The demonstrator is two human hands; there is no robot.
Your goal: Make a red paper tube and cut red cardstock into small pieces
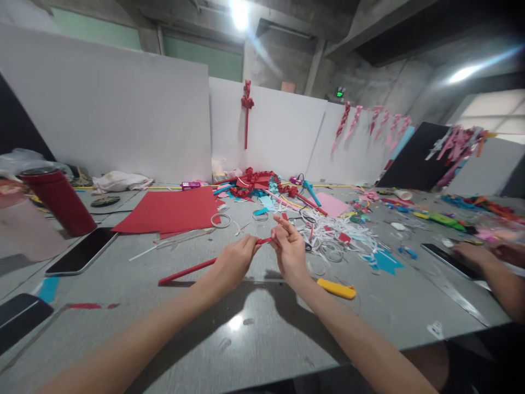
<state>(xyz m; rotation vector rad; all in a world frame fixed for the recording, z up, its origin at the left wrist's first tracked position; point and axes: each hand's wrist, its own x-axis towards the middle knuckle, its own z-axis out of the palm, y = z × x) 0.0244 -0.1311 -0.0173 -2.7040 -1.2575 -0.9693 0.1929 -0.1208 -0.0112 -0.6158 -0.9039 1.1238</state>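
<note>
A thin red strip [186, 272] slants over the grey table and passes under my left hand [235, 260], whose fingers are closed on it. Its short end shows between the two hands. My right hand [289, 249] pinches that end between thumb and fingers, with the other fingers partly raised. Both hands are just above the table, close together at the centre. A yellow cutter [336, 289] lies right of my right wrist. Red sheets [172, 210] lie beyond my left hand.
White paper scraps [340, 235] and red curled strips [256, 180] are heaped behind my hands. At the left are a phone [84, 251] and a red flask [61, 200]. Another person's hands [488, 260] are at the right, by a phone [449, 260].
</note>
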